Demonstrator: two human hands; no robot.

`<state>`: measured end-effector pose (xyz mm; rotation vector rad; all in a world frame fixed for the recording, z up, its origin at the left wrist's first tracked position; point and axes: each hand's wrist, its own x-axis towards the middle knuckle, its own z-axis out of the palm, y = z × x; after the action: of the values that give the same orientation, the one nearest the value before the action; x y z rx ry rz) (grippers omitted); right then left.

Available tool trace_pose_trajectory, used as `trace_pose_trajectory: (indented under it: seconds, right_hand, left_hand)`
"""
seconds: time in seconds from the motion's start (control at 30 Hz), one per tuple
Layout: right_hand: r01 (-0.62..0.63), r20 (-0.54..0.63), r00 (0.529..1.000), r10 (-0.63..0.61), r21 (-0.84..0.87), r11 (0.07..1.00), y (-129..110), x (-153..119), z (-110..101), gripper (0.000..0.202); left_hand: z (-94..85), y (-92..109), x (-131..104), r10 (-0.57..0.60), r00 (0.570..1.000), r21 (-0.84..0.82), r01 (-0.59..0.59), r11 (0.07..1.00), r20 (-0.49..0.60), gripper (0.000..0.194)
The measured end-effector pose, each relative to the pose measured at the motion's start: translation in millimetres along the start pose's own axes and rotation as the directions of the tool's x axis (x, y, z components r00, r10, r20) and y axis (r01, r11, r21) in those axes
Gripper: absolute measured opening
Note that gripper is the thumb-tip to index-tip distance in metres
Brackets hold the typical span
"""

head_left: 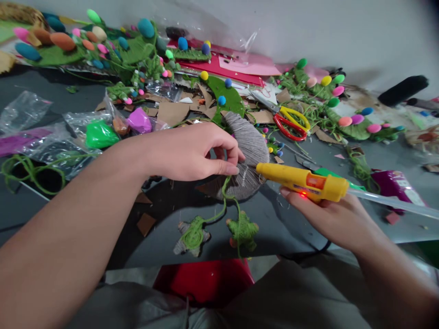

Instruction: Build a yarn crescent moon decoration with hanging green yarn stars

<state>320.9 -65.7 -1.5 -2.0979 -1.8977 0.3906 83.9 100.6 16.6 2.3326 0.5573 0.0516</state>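
A grey yarn-wrapped piece (pixel 252 146), rounded in outline, lies near the middle of the table. Over its left part is my left hand (pixel 202 153), fingers curled and thumb and fingertips close together beside a green cord (pixel 225 187). Two small star shapes hang on green cords toward the table's front edge: a green and grey one (pixel 193 235) and a green one (pixel 243 230). My right hand (pixel 329 214) is wrapped round a yellow glue gun (pixel 291 176) with a lit red light. Its nozzle points left, at the right side of the grey piece.
Red and yellow scissors (pixel 291 123) lie behind the glue gun. Cardboard scraps (pixel 173 112), plastic bags (pixel 25 109) and a bright green lump (pixel 100 134) are spread at the left and back. Green pieces with coloured balls (pixel 137 50) line the back. A purple packet (pixel 398 188) sits right.
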Motion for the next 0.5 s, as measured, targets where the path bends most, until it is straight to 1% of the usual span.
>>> trace_pose_trajectory:
  seconds: [0.1, 0.23, 0.3, 0.4, 0.5]
  right_hand:
    - [0.004, -0.006, 1.000, -0.004, -0.015, 1.000, 1, -1, -1, 0.027]
    - [0.033, -0.039, 0.999, -0.034, -0.039, 0.999, 12, -6, 1, 0.024]
    - [0.026, -0.044, 0.999, -0.029, -0.060, 0.998, 16, -9, 1, 0.024]
    - [0.022, -0.041, 0.999, -0.025, -0.093, 0.995, 21, -12, -5, 0.025]
    - [0.013, 0.003, 1.000, -0.013, -0.057, 0.998, 30, -17, -16, 0.030]
  left_hand:
    - [0.6, 0, 0, -0.001, 1.000, -0.012, 0.001, 1.000, -0.004, 0.022]
    - [1.1, 0, 0, 0.017, 1.000, -0.023, -0.017, 1.000, -0.012, 0.020]
    - [1.1, -1, 0, 0.019, 1.000, -0.026, -0.020, 0.999, -0.011, 0.021]
    - [1.0, -1, 0, 0.015, 1.000, -0.031, -0.015, 0.999, -0.016, 0.021]
    - [0.5, -1, -1, 0.008, 1.000, -0.032, -0.008, 0.999, -0.010, 0.021]
